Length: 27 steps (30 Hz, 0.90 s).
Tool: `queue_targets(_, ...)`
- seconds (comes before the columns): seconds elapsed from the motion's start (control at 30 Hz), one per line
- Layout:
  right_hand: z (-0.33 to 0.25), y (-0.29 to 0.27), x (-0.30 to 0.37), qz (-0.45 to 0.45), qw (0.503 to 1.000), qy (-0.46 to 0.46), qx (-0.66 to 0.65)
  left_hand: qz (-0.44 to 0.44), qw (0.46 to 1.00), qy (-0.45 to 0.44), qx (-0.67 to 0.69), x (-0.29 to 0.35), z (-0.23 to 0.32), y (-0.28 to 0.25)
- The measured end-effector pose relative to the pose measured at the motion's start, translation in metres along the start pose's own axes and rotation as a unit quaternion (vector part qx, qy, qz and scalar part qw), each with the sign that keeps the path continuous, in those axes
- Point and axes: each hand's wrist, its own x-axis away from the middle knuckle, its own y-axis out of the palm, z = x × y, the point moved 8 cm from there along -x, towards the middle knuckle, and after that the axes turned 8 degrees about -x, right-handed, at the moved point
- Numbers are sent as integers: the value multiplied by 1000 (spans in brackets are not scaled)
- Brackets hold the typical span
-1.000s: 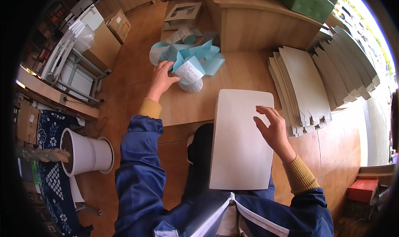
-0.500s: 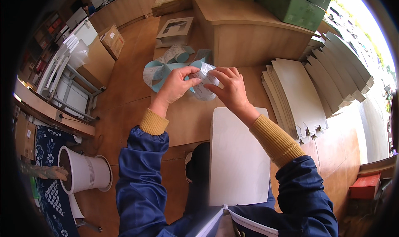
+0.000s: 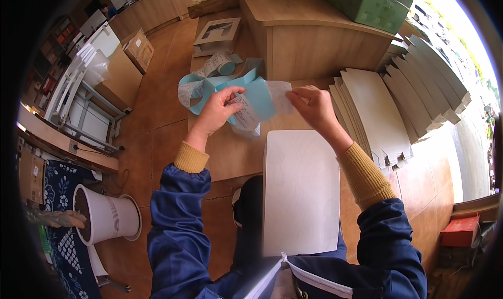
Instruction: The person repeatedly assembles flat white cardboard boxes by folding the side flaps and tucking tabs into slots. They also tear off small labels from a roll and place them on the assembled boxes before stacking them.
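Note:
My left hand (image 3: 216,113) pinches a strip of printed labels (image 3: 260,97) on light blue backing. A pale, see-through label (image 3: 282,92) stretches from the strip's right side to my right hand (image 3: 314,106), which pinches its outer edge. It still joins the blue backing on its left. More of the label strip lies in loose curls beyond my left hand on the wooden surface. Across my lap rests a flat white cardboard piece (image 3: 301,194), below both hands.
A white box with a cut-out window (image 3: 217,34) lies farther back. Flat white cartons (image 3: 374,113) lean in stacks at the right, beside a wooden counter (image 3: 319,52) bearing green boxes (image 3: 361,8). A white plant pot (image 3: 110,215) stands at the left.
My right hand has moved right and turned, drawing the pale label out sideways from the strip. The blue backing now shows between my hands. My left hand keeps its hold on the strip.

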Motion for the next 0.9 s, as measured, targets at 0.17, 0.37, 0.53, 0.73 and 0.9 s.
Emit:
queue_targets(0.17,-38,-66,19,179,972,-103,108,346,818,95,-450,42,51,-24)
queue_targets(0.37,-105,-34,112,42,876,-389,281,-16,962,-142,231,113,47,116)
queue_targets(0.53,-111,-20,155,-52,886,-382,258,50,953,-139,266,130,54,142)
queue_targets(0.73,-81,-58,156,-5,999,-50,5,26,975,-65,210,150,60,143)
queue_targets(0.9,-25,-47,186,-71,895,325,-299,-37,971,-49,232,164,68,148)
